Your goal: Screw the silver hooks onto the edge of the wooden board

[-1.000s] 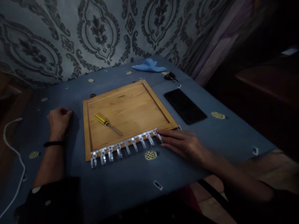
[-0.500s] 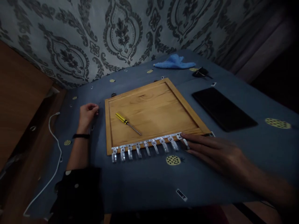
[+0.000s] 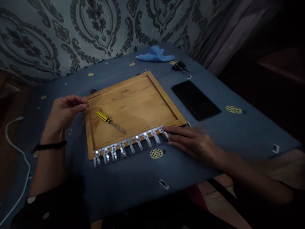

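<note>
Dim light covers the blue tablecloth (image 3: 128, 194), observed from the head view, clock centred on the board. Wooden board (image 3: 138, 105) lies flat; metal hook rail (image 3: 130, 142) runs along its 6 o'clock edge, hooks overhanging. Right hand (image 3: 197, 143), at 4 o'clock: fingers extended to the end hook; pinch or mere contact, cannot tell. Left hand (image 3: 63, 113), at 9 o'clock: thumb and fingers nearly together at the board's edge; contents, if any, cannot be determined. Screwdriver (image 3: 107, 119) rests loose on the panel towards 8 o'clock. Risks, as judged: tilting could roll it off; uneven pressure at 4 o'clock could skew the rail; poor light could hide a misplaced small part.
</note>
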Motion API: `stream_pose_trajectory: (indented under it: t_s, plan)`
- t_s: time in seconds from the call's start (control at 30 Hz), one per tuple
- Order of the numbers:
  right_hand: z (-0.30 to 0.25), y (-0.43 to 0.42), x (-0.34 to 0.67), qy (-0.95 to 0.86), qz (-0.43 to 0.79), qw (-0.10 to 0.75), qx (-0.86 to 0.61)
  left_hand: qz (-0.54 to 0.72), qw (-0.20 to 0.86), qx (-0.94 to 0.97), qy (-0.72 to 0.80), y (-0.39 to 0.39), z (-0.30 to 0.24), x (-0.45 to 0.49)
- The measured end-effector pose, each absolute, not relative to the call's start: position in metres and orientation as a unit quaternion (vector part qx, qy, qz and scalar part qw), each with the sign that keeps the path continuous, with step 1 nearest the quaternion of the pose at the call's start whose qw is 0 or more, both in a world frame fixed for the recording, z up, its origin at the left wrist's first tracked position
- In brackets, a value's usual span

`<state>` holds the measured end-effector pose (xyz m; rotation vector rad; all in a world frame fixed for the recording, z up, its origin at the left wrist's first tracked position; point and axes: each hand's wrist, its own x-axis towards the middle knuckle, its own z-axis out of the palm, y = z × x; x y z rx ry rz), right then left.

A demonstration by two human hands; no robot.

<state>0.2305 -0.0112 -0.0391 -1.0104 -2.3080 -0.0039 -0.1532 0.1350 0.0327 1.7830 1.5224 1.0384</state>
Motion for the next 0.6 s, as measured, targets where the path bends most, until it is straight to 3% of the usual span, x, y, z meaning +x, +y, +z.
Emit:
stream_pose_trajectory:
  t_s: [0.23,0.6]
  plan:
    - [-0.04,-0.012,0.231,-0.869,0.004,0.304,-0.39,0.339,0.363,0.69,0.526,0.111,0.055,-0.113]
    - [-0.038,-0.012,0.231,-0.872,0.013,0.3,-0.387,0.231,0.393,0.789,0.411,0.063,0.056,-0.032]
